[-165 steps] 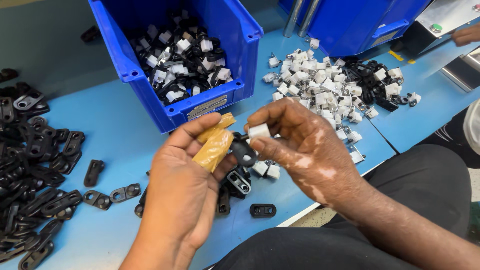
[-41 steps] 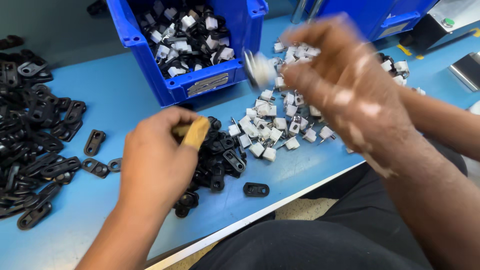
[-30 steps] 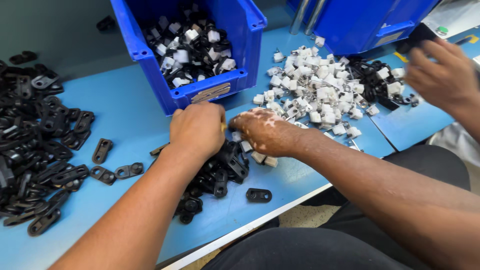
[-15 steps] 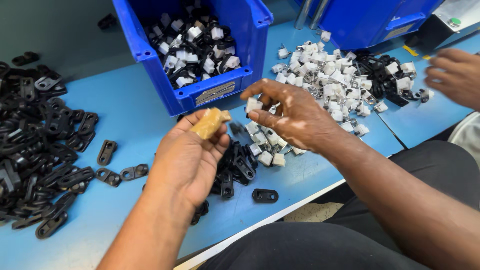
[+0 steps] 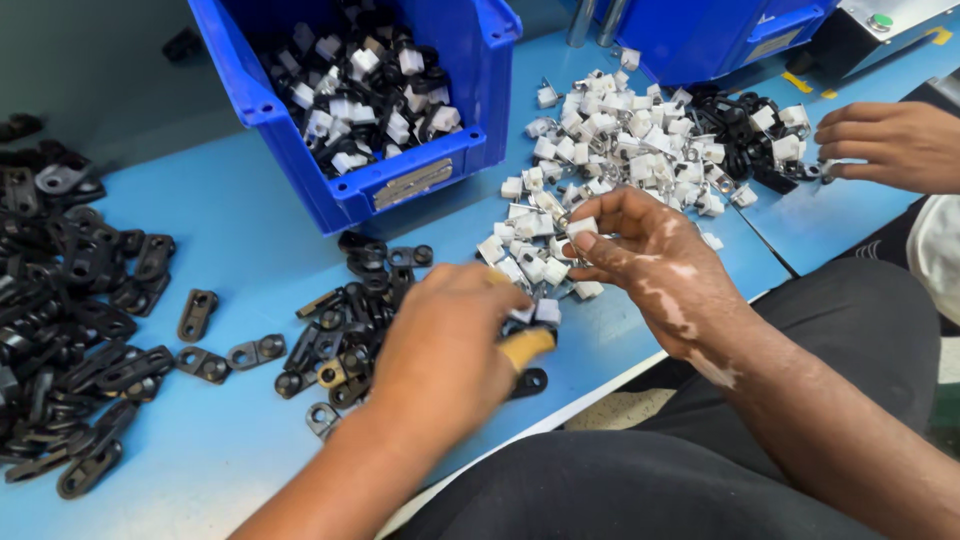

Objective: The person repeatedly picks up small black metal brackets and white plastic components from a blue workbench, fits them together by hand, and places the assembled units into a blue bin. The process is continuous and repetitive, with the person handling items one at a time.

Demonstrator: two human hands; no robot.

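Note:
My left hand [image 5: 445, 345] hovers palm-down over a small heap of black plastic clips [image 5: 350, 320] near the table's front edge. A tan wrapping [image 5: 527, 347] covers one of its fingers, and what it grips is hidden beneath it. My right hand [image 5: 650, 260] pinches a small white clip piece [image 5: 581, 227] between thumb and fingers, just above loose white pieces [image 5: 525, 262]. A larger pile of white pieces [image 5: 625, 135] lies behind it.
A blue bin [image 5: 370, 95] of assembled black-and-white parts stands at the back. Many black clips [image 5: 70, 320] spread over the left of the blue table [image 5: 250, 250]. Another person's hand [image 5: 895, 145] works at the right by a second blue bin [image 5: 720, 35].
My left hand has turned over and dropped onto the black clips. My right hand has picked a white piece from the loose ones and lifted it.

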